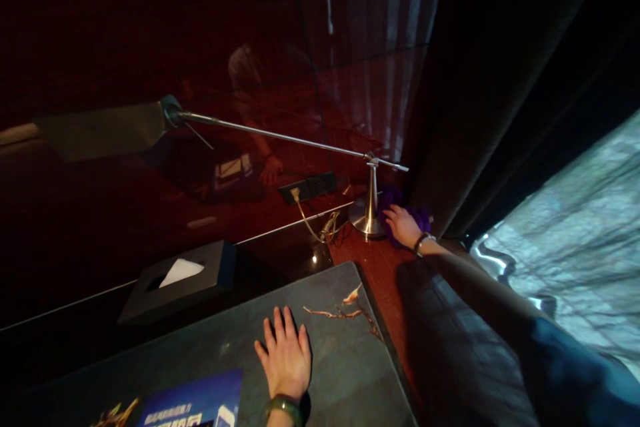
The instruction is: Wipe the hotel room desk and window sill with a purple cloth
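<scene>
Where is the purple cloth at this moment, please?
In the head view, right of centre, the purple cloth is at the person's right hand, just right of the lamp's round base.

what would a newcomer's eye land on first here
Probably the long-armed metal desk lamp, stretching across the middle before a glossy dark red wall. Next might be the bright, patterned curtain at the right edge. Then the hands: the left hand flat on the dark desk mat, the right hand at a purple cloth-like item beside the lamp's base.
</scene>
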Tool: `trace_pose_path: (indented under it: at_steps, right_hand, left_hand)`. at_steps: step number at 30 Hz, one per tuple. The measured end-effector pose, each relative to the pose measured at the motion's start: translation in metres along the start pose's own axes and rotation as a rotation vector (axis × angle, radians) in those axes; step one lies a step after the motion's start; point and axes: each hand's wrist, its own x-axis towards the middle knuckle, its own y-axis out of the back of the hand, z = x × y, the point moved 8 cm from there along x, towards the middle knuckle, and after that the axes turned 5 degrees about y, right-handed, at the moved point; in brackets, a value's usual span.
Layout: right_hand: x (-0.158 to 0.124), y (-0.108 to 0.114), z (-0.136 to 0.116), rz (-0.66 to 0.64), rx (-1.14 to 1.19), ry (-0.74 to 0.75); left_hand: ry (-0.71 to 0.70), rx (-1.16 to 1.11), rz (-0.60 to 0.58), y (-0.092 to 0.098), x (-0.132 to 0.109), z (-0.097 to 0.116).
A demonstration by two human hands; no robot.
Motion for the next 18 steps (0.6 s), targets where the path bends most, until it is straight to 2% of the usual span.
trace_pose_path:
  at_steps: [2, 3, 6, 8, 10, 12, 15, 16, 17, 18]
  right_hand:
    - [-0.02, -0.005, -0.029, -0.065, 0.002, 0.107]
    - [-0.021, -0.007, -0.048, -0.08, -0.003, 0.167]
    - [0.003, -0.013, -0.098, -0.061, -0.053, 0.251]
    - [0.017, -0.018, -0.109, -0.073, -0.077, 0.256]
    - [0.008, -0.022, -0.097, -0.11, -0.059, 0.277]
    - [-0.021, -0.016, -0.06, -0.105, -0.046, 0.2]
    - [-0.095, 0.005, 0.006, -0.024, -0.071, -0.185]
    - [-0.127, 0.011, 0.014, 0.003, -0.084, -0.313]
    - [-0.16, 0.012, 0.01, 0.02, -0.091, -0.387]
    - [-0.192, 0.009, -0.007, 0.023, -0.09, -0.399]
  left_hand:
    - [0.006, -0.008, 0.022, 0.0, 0.001, -0.001]
    - [0.01, -0.012, 0.041, 0.0, 0.001, -0.001]
    - [0.01, -0.045, 0.107, 0.002, 0.001, -0.003]
    - [0.003, -0.084, 0.114, 0.003, 0.001, -0.003]
    - [0.001, -0.133, 0.106, 0.005, 0.0, -0.003]
    - [-0.003, -0.19, 0.108, 0.01, -0.001, -0.001]
    - [-0.04, -0.295, 0.156, 0.021, -0.001, 0.004]
    - [-0.058, -0.336, 0.167, 0.024, -0.002, 0.006]
    - [-0.072, -0.38, 0.173, 0.027, -0.004, 0.007]
    - [-0.08, -0.427, 0.169, 0.03, -0.007, 0.006]
